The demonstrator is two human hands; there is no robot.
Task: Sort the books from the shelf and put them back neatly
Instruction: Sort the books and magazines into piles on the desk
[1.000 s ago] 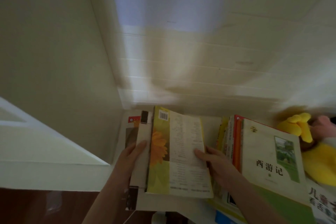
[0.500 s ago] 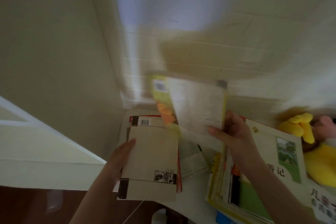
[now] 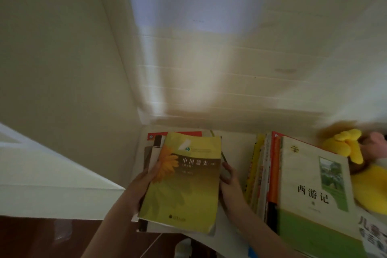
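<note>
The yellow-green book (image 3: 184,182) with the sunflower cover lies face up on top of a small pile of books (image 3: 155,146) at the left end of the shelf (image 3: 236,142), close to the side wall; the left hand (image 3: 144,178) holds its left edge, thumb on the cover, so that grip is clenched on the book; the right hand (image 3: 229,178) lies against its right edge, fingers partly under or beside it, and whether it grips or only steadies I cannot tell; to the right, apart from this pile, a second stack (image 3: 263,174) of books leans with a white and green book (image 3: 314,190) uppermost, and a yellow plush toy (image 3: 360,157) lies just beyond it; the risks, as I judge them: the near ends of the left pile appear to reach past the front lip of the shelf, so a push down at the front could tip the pile off; the top book sits askew on the ones below, so letting go now would leave the pile untidy; the glossy cover may slide; the leaning right stack could slump into the gap between the two if nudged by the right forearm.
</note>
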